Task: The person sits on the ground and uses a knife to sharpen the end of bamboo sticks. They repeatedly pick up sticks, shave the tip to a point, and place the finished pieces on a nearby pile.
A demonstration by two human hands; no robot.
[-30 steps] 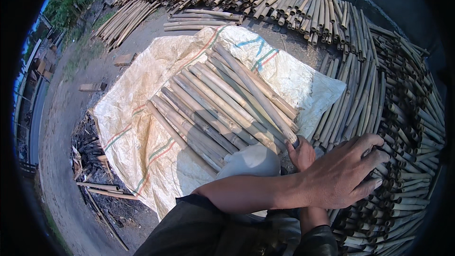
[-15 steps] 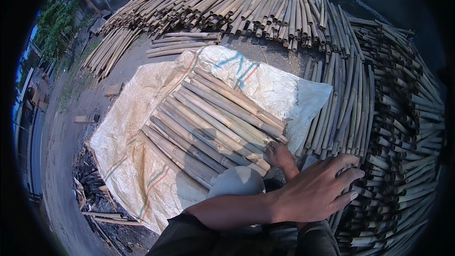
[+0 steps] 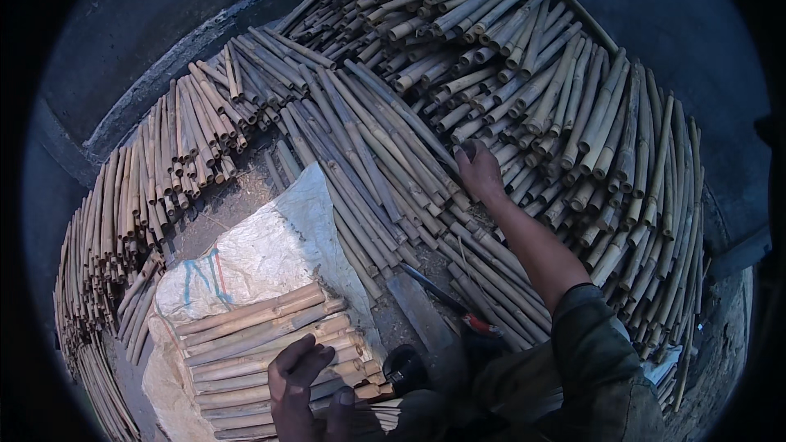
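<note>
My right hand is stretched far out into a big pile of cut bamboo sticks, and its fingers are curled around the end of one stick. At the bottom of the view my left hand rests with fingers apart on a flat bundle of bamboo sticks. The bundle lies on a white woven sack with blue marks.
A knife with a red handle and a short wooden plank lie between sack and pile. A dark round object sits by my knee. More stick stacks ring the left side. A concrete kerb runs behind.
The view has swung toward the big pile. My two hands were together at the pile's edge; now the right reaches deep into the pile and the left lies on the bundle.
</note>
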